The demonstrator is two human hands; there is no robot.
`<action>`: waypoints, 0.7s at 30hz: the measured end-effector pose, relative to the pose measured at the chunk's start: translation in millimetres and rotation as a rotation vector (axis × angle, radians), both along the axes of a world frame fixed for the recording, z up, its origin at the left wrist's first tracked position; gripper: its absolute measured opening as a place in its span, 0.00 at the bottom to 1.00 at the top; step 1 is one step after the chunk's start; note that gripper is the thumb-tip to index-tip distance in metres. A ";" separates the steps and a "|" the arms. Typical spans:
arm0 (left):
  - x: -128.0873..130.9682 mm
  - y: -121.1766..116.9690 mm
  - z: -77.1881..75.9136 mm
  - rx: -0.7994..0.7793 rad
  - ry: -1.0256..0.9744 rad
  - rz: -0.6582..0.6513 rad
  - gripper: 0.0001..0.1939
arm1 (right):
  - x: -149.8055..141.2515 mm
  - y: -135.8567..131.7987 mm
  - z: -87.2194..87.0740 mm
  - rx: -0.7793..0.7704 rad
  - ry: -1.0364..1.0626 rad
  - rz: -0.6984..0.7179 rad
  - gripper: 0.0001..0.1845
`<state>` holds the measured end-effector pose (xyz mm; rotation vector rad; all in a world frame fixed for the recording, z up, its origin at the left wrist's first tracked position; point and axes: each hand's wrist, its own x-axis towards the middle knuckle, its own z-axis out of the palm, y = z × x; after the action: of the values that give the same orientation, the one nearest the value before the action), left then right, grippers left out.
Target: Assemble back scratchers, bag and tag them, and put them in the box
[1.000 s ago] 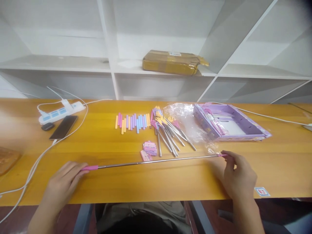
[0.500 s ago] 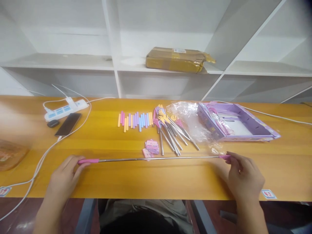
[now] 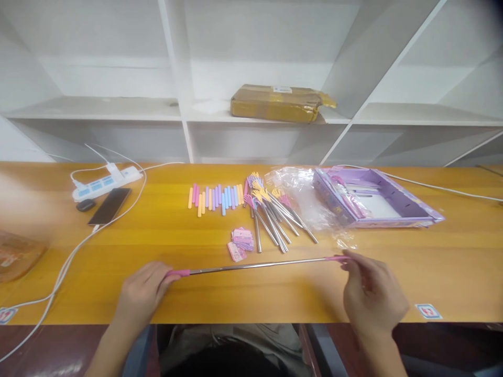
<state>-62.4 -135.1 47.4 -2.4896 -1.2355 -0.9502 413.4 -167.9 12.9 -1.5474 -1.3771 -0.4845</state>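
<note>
A telescopic back scratcher (image 3: 255,265) stretches between my hands above the front of the table, its metal rod partly extended. My left hand (image 3: 143,288) is closed on its pink handle. At the other end, my right hand (image 3: 373,293) pinches the pink head, which the fingers mostly cover. Just beyond the rod lies a small stack of pink and purple cards (image 3: 242,239). Farther back are a pile of back scratchers (image 3: 275,214) with coloured hand-shaped heads and metal rods, and a row of coloured handle sleeves (image 3: 214,198).
A purple box (image 3: 424,209) stands at the right beside crumpled clear plastic (image 3: 301,196). To the left are a power strip (image 3: 106,183), a phone (image 3: 110,205) and white cables (image 3: 65,267). A taped carton (image 3: 275,103) sits on the shelf behind.
My hands have come closer together, the left moving right and the right moving left. The back scratcher's rod is shorter and now tilts slightly. The camera view has shifted a little.
</note>
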 end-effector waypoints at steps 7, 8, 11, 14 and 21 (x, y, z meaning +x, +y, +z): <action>64.6 -13.5 -23.2 -0.098 -0.063 -0.088 0.18 | -98.4 -12.1 -8.1 -0.117 -0.002 0.519 0.20; 70.3 -14.3 -28.3 -0.115 -0.062 -0.089 0.19 | -107.7 -13.5 -11.4 -0.136 0.001 0.564 0.21; 81.1 -12.7 -41.8 -0.183 -0.055 -0.091 0.21 | -119.5 -12.5 -20.7 -0.179 0.004 0.612 0.23; 83.4 -8.6 -49.7 -0.258 -0.054 -0.111 0.20 | -114.4 -5.4 -26.1 -0.224 0.020 0.632 0.21; 80.1 -10.9 -48.9 -0.253 -0.025 -0.138 0.15 | -105.6 -0.9 -23.8 -0.328 0.095 0.687 0.15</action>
<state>17.7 -146.1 -1.5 -2.7976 -1.2768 -0.9089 307.8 -168.8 -10.9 -1.2085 -1.8542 0.2439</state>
